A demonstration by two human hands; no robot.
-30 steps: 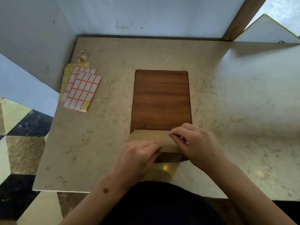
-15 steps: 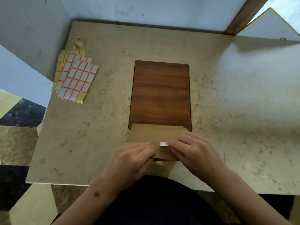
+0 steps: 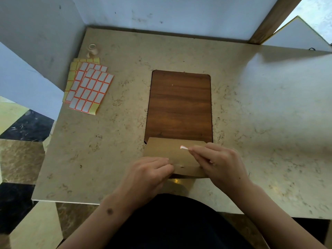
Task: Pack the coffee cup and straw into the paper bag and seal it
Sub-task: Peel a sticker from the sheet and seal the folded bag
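At the table's point(image 3: 251, 105) near edge: one brown paper bag point(image 3: 167, 153), lying flat, its far end overlapping the dark wood-grain inset panel point(image 3: 179, 105). Left hand point(image 3: 145, 175): fingers curled, pressing the bag's near left part down. Right hand point(image 3: 221, 164): thumb and forefinger pinching a small white sticker point(image 3: 183, 147) above the bag's upper face. Far left: fanned sheets of orange-bordered labels point(image 3: 89, 87), small tape roll point(image 3: 92, 49) behind them. Cup and straw not visible.
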